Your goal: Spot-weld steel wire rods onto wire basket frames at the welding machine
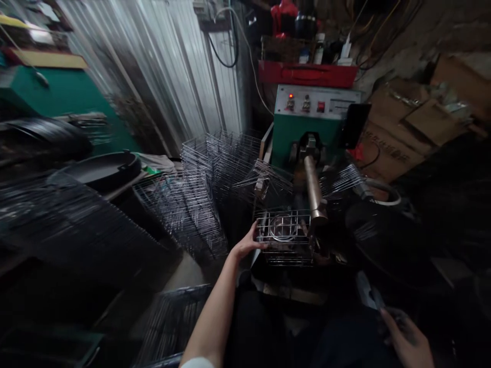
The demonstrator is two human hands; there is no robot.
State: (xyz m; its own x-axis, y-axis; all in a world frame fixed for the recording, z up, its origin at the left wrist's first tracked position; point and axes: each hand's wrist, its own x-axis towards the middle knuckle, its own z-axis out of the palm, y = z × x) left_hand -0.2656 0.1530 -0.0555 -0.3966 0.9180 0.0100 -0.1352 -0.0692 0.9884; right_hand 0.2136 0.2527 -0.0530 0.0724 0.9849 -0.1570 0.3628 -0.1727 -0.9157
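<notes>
My left hand [248,243] grips the left side of a small wire basket [287,250], thumb and fingers closed on its rods. A wire ring [283,228] shows within the basket's grid. The basket sits under the brass-coloured arm [313,189] of a green machine [284,133]; whether the arm touches it I cannot tell. Low on the right, my right hand [408,337] is closed around a flat grey metal tool [368,292], blurred, its tip pointing up and left, apart from the basket.
Stacked wire grids [184,209] stand to the left, with more grids [176,322] low in front. A black round pan-like object [103,171] lies farther left. A phone [356,125] is mounted on the machine beside cardboard boxes [399,128]. A red tray [307,74] tops the machine.
</notes>
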